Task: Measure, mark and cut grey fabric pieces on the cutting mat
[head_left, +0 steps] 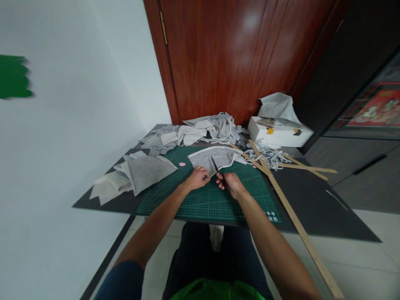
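In the centre of the frame, the left hand (198,178) pinches the lower edge of the gray cloth (202,158), seemingly to steady it. The right hand (229,182) is closed round the scissors (214,163), blades pointing up over the cloth. The green cutting mat (206,205) beneath probably shields the surface (315,200); scraps (271,158) sit right of centre, apparently kept aside.
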{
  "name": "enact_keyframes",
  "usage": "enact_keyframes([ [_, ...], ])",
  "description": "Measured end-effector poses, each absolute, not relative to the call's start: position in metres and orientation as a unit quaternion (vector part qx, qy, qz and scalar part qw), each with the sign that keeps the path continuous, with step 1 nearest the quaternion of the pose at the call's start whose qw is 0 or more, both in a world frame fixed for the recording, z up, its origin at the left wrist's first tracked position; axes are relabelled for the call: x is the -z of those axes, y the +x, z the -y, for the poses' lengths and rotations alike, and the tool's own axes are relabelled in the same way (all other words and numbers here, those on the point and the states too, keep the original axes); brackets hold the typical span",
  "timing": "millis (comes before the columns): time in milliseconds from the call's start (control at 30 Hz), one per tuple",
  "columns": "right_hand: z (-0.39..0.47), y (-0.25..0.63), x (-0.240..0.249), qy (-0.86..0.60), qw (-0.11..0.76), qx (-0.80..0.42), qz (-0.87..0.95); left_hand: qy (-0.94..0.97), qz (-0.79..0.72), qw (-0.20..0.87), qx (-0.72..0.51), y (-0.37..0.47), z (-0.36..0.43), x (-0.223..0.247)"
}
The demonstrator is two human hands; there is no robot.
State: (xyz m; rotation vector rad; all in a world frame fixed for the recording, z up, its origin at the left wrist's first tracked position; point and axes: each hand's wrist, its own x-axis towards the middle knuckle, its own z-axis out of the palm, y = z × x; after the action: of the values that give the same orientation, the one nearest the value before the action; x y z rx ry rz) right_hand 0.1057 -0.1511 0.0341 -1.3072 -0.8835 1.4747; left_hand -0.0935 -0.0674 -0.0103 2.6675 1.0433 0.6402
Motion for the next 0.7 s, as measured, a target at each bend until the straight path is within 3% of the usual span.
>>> enact_keyframes([
  [233,0.182,0.098,-0.039,-0.552,0.427,-0.601,0.389,0.896,-0.354,0.153,-0.219,-0.108,0.071,0.009],
  [700,0.230,0.118,-0.050,-0.565,0.390,-0.603,0.405,0.855,-0.438,0.154,-0.232,-0.100,0.074,0.016],
])
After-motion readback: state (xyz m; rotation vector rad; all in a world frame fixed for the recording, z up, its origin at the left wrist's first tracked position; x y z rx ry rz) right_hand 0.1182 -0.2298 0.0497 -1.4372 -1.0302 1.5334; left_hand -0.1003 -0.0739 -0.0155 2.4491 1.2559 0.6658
